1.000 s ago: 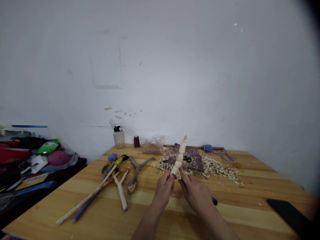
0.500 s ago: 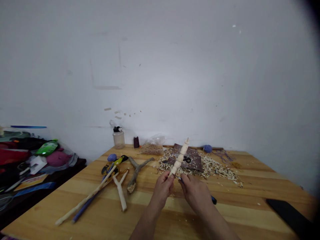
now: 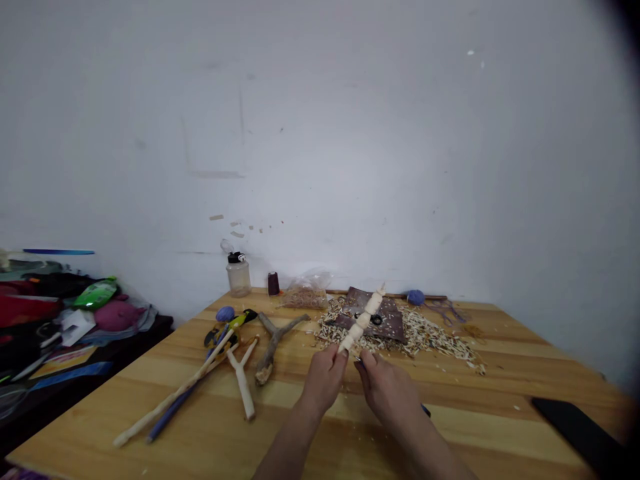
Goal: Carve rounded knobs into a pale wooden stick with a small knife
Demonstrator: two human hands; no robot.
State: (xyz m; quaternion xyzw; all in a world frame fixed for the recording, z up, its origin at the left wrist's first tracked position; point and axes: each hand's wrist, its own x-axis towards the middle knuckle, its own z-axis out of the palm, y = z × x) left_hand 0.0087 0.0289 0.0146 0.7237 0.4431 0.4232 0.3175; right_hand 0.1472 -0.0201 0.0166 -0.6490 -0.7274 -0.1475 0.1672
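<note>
My left hand (image 3: 324, 379) is closed around the lower end of a pale carved wooden stick (image 3: 367, 317), which has ring-like notches and a pointed tip. The stick slants up and to the right, away from me. Close beside it, my right hand (image 3: 387, 390) is closed on a knife (image 3: 426, 411). Its dark blue handle end pokes out behind the palm, and most of the blade is hidden at the fingers. Behind the stick lies a dark brown sheet (image 3: 393, 327) strewn with wood shavings (image 3: 430, 337); black scissor-like handles (image 3: 375, 319) rest on it.
Left on the wooden table (image 3: 195, 460) are a peeled forked stick (image 3: 242, 383), a bark-covered fork (image 3: 273, 343), long sticks (image 3: 165, 410) and yellow-black pruners (image 3: 243, 320). A bottle (image 3: 238, 275), thread spool (image 3: 273, 284), plastic bag (image 3: 305, 293) and purple yarn ball (image 3: 415, 297) stand along the wall. A black flat object (image 3: 575, 427) lies right.
The carved stick has tipped lower and its point has swung to the right. Both hands have stayed nearly in place, and the knife handle shows a little less behind my right hand.
</note>
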